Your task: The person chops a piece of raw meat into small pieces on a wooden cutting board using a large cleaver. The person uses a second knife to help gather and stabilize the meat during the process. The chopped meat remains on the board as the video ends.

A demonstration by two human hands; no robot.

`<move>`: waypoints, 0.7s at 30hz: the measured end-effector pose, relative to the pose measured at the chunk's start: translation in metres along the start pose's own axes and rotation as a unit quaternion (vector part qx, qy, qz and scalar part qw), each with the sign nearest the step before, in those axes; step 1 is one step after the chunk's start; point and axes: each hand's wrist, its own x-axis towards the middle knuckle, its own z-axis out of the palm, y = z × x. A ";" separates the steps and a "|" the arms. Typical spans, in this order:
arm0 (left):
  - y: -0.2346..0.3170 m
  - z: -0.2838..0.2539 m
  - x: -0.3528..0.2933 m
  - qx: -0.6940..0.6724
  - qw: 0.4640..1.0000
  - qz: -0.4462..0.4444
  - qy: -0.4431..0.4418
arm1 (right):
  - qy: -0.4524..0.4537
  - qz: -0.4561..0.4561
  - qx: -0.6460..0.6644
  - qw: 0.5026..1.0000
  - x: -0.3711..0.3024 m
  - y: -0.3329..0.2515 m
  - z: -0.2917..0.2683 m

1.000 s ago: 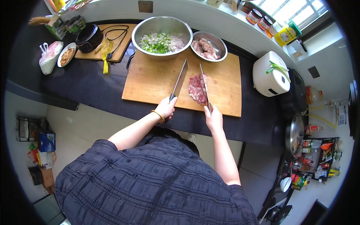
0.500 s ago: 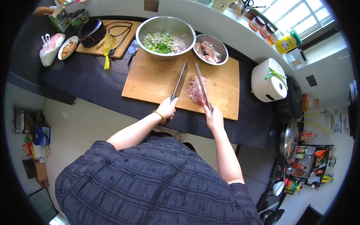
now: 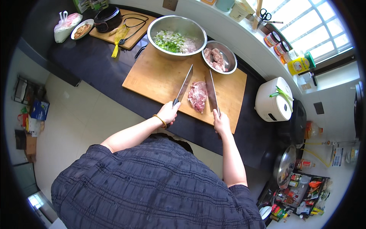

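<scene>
My left hand (image 3: 169,113) is closed round the dark handle of a kitchen knife (image 3: 185,84), its blade pointing away over the cutting board. In my right hand (image 3: 222,123) is a cleaver (image 3: 211,89), gripped by the handle. Between the two blades lies a flattened pile of minced pink meat (image 3: 197,97) on the wooden cutting board (image 3: 152,82). The cleaver's blade stands just right of the meat, and the knife is on its left side, apart from it.
At the board's far edge stand a large steel bowl (image 3: 151,32) of chopped greens and pale bits, and a smaller steel bowl (image 3: 231,57) with raw meat chunks. A white rice cooker (image 3: 268,101) is at right; a second board (image 3: 131,42) holds a black pot (image 3: 107,20).
The cleaver in my right hand has moved off the meat to its right side. The knife stays left of the meat. The whole view has turned slightly.
</scene>
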 end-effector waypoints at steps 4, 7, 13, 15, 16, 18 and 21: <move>0.015 0.012 -0.015 -0.023 0.999 0.026 0.016 | 0.131 -0.170 0.039 0.976 -0.008 -0.007 0.001; 0.012 0.026 -0.006 -0.003 0.999 0.043 0.023 | -0.033 0.001 0.040 0.999 -0.003 -0.010 -0.009; -0.003 0.029 -0.001 -0.024 0.997 -0.006 0.073 | 0.138 -0.178 0.038 0.974 -0.006 -0.013 -0.017; -0.005 0.030 0.001 -0.020 0.998 -0.007 0.067 | 0.060 -0.115 -0.038 0.991 0.015 0.021 -0.010; -0.006 0.031 0.002 -0.020 0.998 -0.008 0.067 | 0.018 -0.085 -0.075 0.993 0.022 0.025 -0.013; -0.008 0.030 0.002 -0.018 0.997 -0.009 0.080 | -0.034 -0.080 -0.076 0.993 0.023 0.003 -0.038; -0.007 0.035 0.002 -0.019 0.996 -0.005 0.085 | -0.020 -0.072 -0.030 0.997 0.014 -0.009 -0.048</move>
